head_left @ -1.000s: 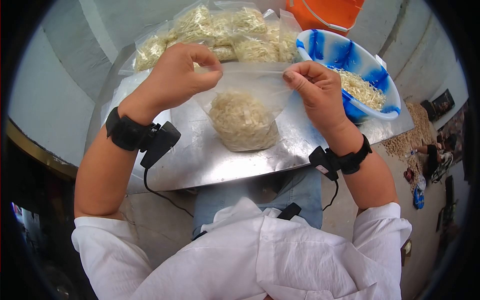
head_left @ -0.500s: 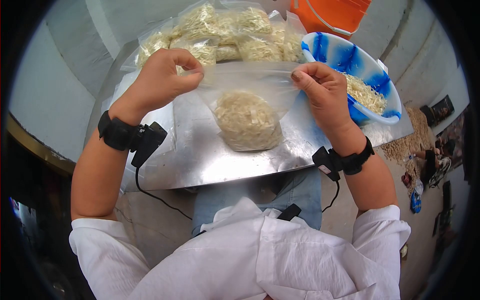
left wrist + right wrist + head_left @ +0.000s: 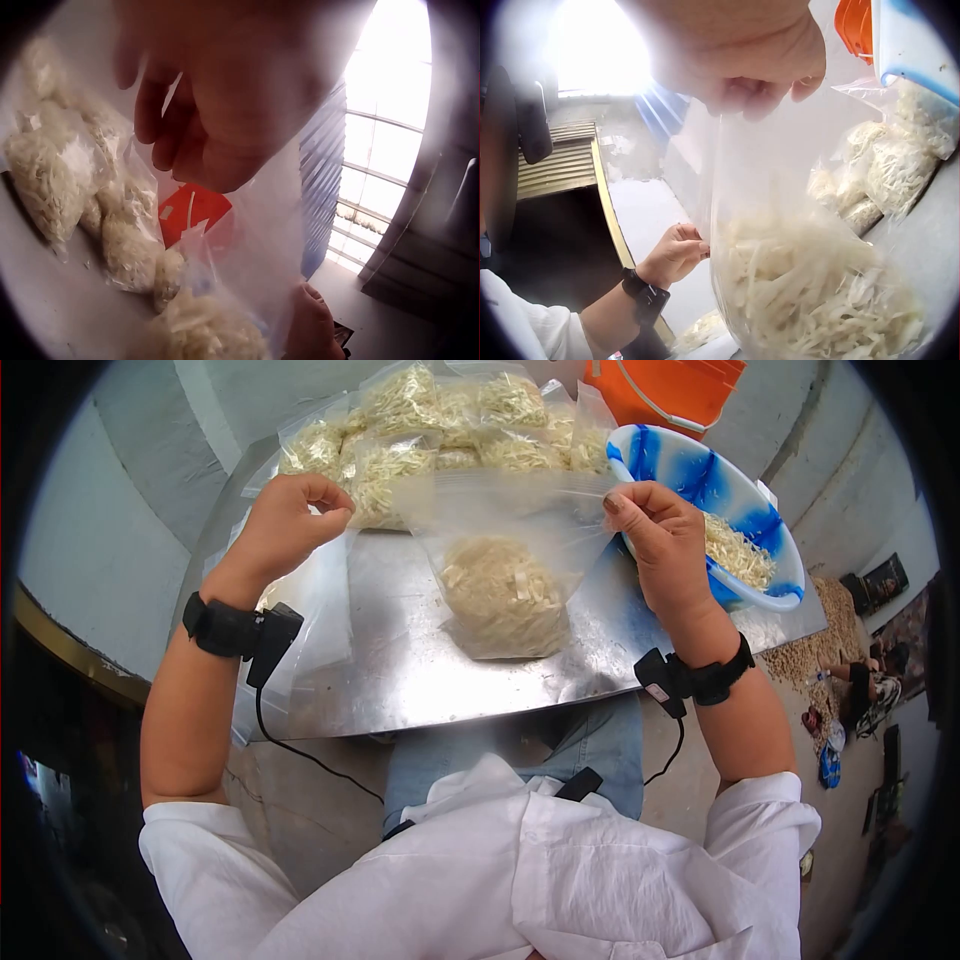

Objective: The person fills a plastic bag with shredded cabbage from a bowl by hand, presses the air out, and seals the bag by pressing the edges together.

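A clear zip bag (image 3: 505,595) of pale shredded strips stands upright on the metal table, its top edge stretched up and cloudy. My right hand (image 3: 660,540) pinches the bag's top right corner between thumb and fingers. Off the bag's left corner, my left hand (image 3: 285,530) hangs in the air with thumb and forefinger tips together and nothing between them. In the right wrist view the strips (image 3: 817,292) fill the bag's lower part, and the left hand (image 3: 676,251) shows beyond its edge.
Several filled bags (image 3: 400,470) are heaped at the table's back. At the back right stands a blue-and-white basin (image 3: 785,570) with loose shreds (image 3: 738,552); behind it is an orange bucket (image 3: 660,390). Flat clear bags (image 3: 320,620) lie on the metal table (image 3: 400,690) at left.
My left hand has moved left along the bag's top edge and come away past its corner. My right hand keeps its pinch, shifting slightly right, and the bag has shifted slightly right with it.
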Motion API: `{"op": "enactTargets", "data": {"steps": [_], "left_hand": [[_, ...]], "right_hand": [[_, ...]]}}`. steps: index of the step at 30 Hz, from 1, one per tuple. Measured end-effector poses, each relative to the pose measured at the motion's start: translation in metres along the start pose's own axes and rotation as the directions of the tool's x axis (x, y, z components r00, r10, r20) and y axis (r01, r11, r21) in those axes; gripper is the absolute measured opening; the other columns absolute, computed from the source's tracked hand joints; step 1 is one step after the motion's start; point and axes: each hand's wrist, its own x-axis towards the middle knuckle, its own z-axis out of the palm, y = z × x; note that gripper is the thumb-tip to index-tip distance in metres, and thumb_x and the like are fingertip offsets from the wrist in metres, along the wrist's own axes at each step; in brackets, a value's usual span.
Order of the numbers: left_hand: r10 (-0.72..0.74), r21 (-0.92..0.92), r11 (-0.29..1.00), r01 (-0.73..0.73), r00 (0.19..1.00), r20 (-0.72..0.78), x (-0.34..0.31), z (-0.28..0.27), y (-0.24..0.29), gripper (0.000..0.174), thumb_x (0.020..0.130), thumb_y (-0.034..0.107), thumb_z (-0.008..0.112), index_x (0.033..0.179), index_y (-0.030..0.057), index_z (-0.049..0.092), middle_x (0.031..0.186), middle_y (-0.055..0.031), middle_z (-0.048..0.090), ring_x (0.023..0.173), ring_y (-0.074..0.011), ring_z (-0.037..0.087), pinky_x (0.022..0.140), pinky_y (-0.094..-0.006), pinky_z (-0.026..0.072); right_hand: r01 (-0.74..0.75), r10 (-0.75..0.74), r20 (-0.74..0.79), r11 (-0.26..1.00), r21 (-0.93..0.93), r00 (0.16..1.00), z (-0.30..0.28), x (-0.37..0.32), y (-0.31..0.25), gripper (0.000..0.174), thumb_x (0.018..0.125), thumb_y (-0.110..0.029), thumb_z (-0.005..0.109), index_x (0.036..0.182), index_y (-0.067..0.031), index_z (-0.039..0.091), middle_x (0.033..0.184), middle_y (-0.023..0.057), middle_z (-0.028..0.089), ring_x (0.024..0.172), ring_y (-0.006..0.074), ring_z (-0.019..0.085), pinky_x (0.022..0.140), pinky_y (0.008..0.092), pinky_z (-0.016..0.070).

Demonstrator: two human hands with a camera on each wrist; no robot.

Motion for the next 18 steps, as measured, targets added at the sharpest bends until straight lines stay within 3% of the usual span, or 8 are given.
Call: {"op": "enactTargets", "data": {"steps": [1, 2, 4, 6, 8, 12, 15, 18], "left_hand": [[-0.176, -0.003, 0.984, 0.176, 0.984, 0.036, -0.001, -0.001, -0.002, 0.013, 0.076, 0.012, 0.062, 0.082, 0.0, 0.063, 0.079, -0.0019, 0.061, 0.076, -0.0117, 0.054, 0.074, -0.0249, 0.0423], [-0.174, 0.0, 0.985, 0.175, 0.984, 0.04, -0.003, 0.003, -0.005, 0.013, 0.076, 0.012, 0.062, 0.082, 0.0, 0.063, 0.079, -0.0019, 0.061, 0.076, -0.0117, 0.054, 0.074, -0.0249, 0.0423], [-0.103, -0.324, 0.936, 0.139, 0.987, 0.124, -0.011, 0.018, -0.012, 0.03, 0.077, 0.018, 0.066, 0.1, -0.0003, 0.062, 0.092, -0.0056, 0.062, 0.088, -0.0144, 0.056, 0.08, -0.0265, 0.044], [-0.059, -0.443, 0.878, 0.182, 0.959, 0.279, -0.015, 0.034, 0.002, 0.062, 0.072, 0.03, 0.072, 0.121, -0.0001, 0.049, 0.114, -0.0096, 0.055, 0.105, -0.0175, 0.051, 0.085, -0.0297, 0.044], [-0.039, -0.509, 0.838, 0.198, 0.951, 0.306, -0.016, 0.062, 0.01, 0.077, 0.069, 0.033, 0.074, 0.129, 0.0012, 0.04, 0.119, -0.0092, 0.051, 0.109, -0.0191, 0.048, 0.09, -0.0296, 0.0407], [0.046, -0.62, 0.76, 0.193, 0.936, 0.349, -0.008, 0.107, 0.02, 0.086, 0.066, 0.034, 0.077, 0.133, 0.0021, 0.033, 0.123, -0.0082, 0.048, 0.112, -0.0202, 0.046, 0.096, -0.03, 0.036], [0.106, -0.837, 0.442, 0.324, 0.907, 0.407, -0.005, 0.126, 0.03, 0.088, 0.061, 0.031, 0.081, 0.131, 0.0043, 0.034, 0.123, -0.0066, 0.048, 0.113, -0.0191, 0.045, 0.098, -0.0307, 0.0333], [0.175, -0.876, 0.372, 0.306, 0.904, 0.39, -0.008, 0.137, 0.029, 0.089, 0.06, 0.027, 0.082, 0.131, 0.0043, 0.033, 0.121, -0.0063, 0.05, 0.113, -0.0185, 0.046, 0.098, -0.0305, 0.0335]], "right_hand": [[-0.033, 0.033, 0.01, 0.999, -0.014, 0.999, -0.004, 0.002, 0.003, 0.015, 0.081, -0.013, 0.063, 0.083, 0.0016, 0.063, 0.072, 0.001, 0.06, 0.066, 0.0055, 0.05, 0.061, 0.019, 0.0399], [-0.067, 0.068, 0.017, 0.997, -0.028, 0.998, -0.006, 0.003, 0.007, 0.016, 0.081, -0.014, 0.062, 0.083, 0.002, 0.063, 0.073, 0.0016, 0.06, 0.067, 0.0062, 0.051, 0.062, 0.0197, 0.0409], [-0.1, 0.1, 0.003, 0.995, 0.016, 0.995, -0.007, 0.006, 0.011, 0.016, 0.082, -0.013, 0.061, 0.085, 0.0026, 0.063, 0.075, 0.0024, 0.06, 0.069, 0.0071, 0.052, 0.065, 0.0204, 0.0418], [-0.127, 0.128, -0.005, 0.99, 0.059, 0.992, -0.007, 0.006, 0.014, 0.017, 0.083, -0.013, 0.059, 0.086, 0.0031, 0.063, 0.076, 0.0032, 0.061, 0.071, 0.0081, 0.053, 0.068, 0.021, 0.0428], [-0.166, 0.171, -0.025, 0.978, 0.122, 0.985, -0.006, 0.005, 0.018, 0.017, 0.084, -0.012, 0.058, 0.09, 0.0041, 0.062, 0.079, 0.0039, 0.061, 0.073, 0.0097, 0.054, 0.071, 0.0217, 0.0436], [-0.176, 0.179, -0.01, 0.975, 0.133, 0.984, -0.012, 0.0, 0.017, 0.019, 0.084, -0.011, 0.057, 0.096, 0.0041, 0.06, 0.083, 0.0049, 0.062, 0.078, 0.0109, 0.056, 0.074, 0.0221, 0.0441], [-0.185, 0.198, -0.067, 0.968, 0.17, 0.978, -0.016, -0.007, 0.012, 0.021, 0.084, -0.009, 0.056, 0.101, 0.0039, 0.058, 0.089, 0.0072, 0.062, 0.085, 0.0125, 0.058, 0.079, 0.0232, 0.0442], [-0.15, 0.156, -0.053, 0.983, 0.101, 0.986, -0.028, -0.024, 0.016, 0.022, 0.083, -0.006, 0.055, 0.103, 0.0029, 0.057, 0.095, 0.0087, 0.062, 0.093, 0.0141, 0.057, 0.083, 0.0244, 0.0436]]}}
